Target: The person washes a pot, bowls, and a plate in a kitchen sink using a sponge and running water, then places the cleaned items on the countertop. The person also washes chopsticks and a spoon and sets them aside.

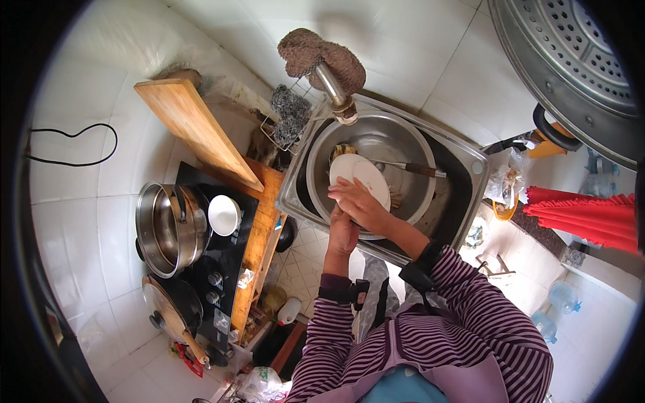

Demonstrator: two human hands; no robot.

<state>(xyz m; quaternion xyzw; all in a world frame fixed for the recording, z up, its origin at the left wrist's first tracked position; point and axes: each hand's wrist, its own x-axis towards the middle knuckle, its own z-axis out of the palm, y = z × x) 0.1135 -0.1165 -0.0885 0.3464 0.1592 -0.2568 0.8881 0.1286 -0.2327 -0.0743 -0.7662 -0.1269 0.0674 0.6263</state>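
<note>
Over a round metal basin (pixel 422 138) in the sink, a white plate (pixel 355 168) is held tilted. My left hand (pixel 342 234) is closed at the plate's near edge; its fingertips are partly hidden. Across the plate's near part lies my right hand (pixel 363 205), its fingers stretched out flat on the surface. A long-handled metal utensil with a brown handle (pixel 420 169) rests in the basin, its head hidden behind the plate. Something yellow-brown (pixel 342 150) shows by the plate's far edge. The faucet (pixel 336 91) rises at the back, with brown cloth around it.
On the left, a steel pot (pixel 168 232), a white bowl (pixel 224 215) and a lidded pan (pixel 164 305) stand on the black stove. A wooden board (pixel 201 134) leans beside the sink (pixel 478 176). Steel wool (pixel 290 111) sits in a wire rack. A large steamer (pixel 571 80) is upper right.
</note>
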